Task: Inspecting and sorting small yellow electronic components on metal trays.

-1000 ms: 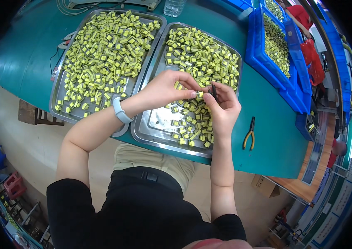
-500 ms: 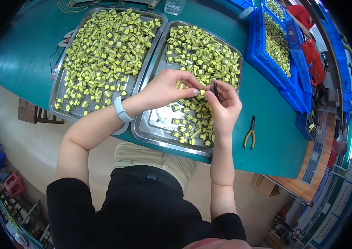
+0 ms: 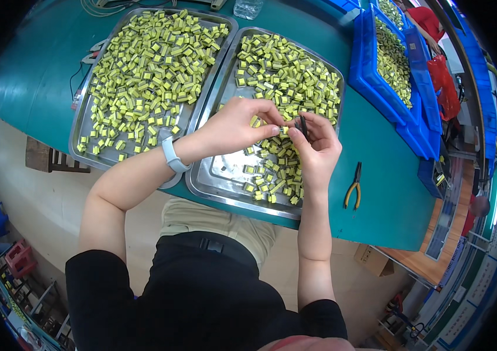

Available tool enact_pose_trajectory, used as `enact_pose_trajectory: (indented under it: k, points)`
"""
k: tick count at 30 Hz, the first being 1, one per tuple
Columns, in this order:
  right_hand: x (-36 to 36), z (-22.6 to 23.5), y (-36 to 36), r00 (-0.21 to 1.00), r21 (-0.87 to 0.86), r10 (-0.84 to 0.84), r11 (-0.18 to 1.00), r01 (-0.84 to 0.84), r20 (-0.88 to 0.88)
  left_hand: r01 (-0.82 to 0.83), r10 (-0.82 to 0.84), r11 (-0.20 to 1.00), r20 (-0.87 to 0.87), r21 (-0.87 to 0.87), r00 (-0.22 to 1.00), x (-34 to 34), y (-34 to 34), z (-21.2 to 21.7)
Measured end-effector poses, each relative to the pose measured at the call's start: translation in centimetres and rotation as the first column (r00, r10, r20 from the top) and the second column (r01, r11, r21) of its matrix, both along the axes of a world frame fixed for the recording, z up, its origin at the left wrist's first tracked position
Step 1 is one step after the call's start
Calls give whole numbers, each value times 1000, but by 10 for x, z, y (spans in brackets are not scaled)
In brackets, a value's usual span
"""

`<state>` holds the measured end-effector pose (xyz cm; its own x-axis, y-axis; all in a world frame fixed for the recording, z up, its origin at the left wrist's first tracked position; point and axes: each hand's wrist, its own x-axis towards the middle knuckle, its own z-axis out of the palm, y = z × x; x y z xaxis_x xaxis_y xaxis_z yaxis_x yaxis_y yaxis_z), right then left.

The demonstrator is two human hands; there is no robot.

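Over the right metal tray [image 3: 210, 188], my two hands meet at a small yellow-wrapped component [image 3: 284, 130] with metallic sides, which looks like a little transformer. My left hand [image 3: 240, 124], with a pale watch strap on its wrist, pinches it from the left by thumb and forefinger. From the other side, my right hand [image 3: 320, 143] has its thumb and fingers closed at the component. A slim black tool [image 3: 303, 125] stands up among the right fingers; its exact kind and tip are hidden. Many similar yellow components [image 3: 286, 73] lie in the tray beneath and beyond my hands.
A second metal tray [image 3: 79, 120] full of yellow components lies to the left. Pliers with yellow handles [image 3: 352, 193] rest on the green table [image 3: 386, 205] at right. Blue crates [image 3: 364, 76] of components stand far right, near another person's arm [image 3: 424, 35]. A clear plastic bottle [image 3: 248, 8] is at the back.
The black tool among my right fingers has tilted slightly. Both hands otherwise keep nearly the same place and pinch over the right tray.
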<state>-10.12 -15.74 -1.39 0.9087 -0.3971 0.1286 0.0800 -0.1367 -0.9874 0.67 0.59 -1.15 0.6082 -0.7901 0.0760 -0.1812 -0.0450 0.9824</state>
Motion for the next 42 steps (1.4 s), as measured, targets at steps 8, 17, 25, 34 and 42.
enact_pose_trajectory:
  k: [8,17,25,34,42]
  points:
    - [0,1,2,1000,18,4,1000,-4,-22,-6,9,999,71,-37,997,0,-1,-8]
    - [1,3,3,999,-12,-20,1000,20,-36,-37,35,998,33,60,999,-1,-1,1]
    - [1,2,5,998,-112,54,992,-59,-43,-61,61,996,-1,59,998,0,1,-1]
    - [2,2,2,999,-18,31,999,-31,29,-20,16,1000,-207,-14,978,1,-1,0]
    - [-1,4,1,1000,229,2,973,2,-19,-50,53,982,12,-180,999,-4,-1,2]
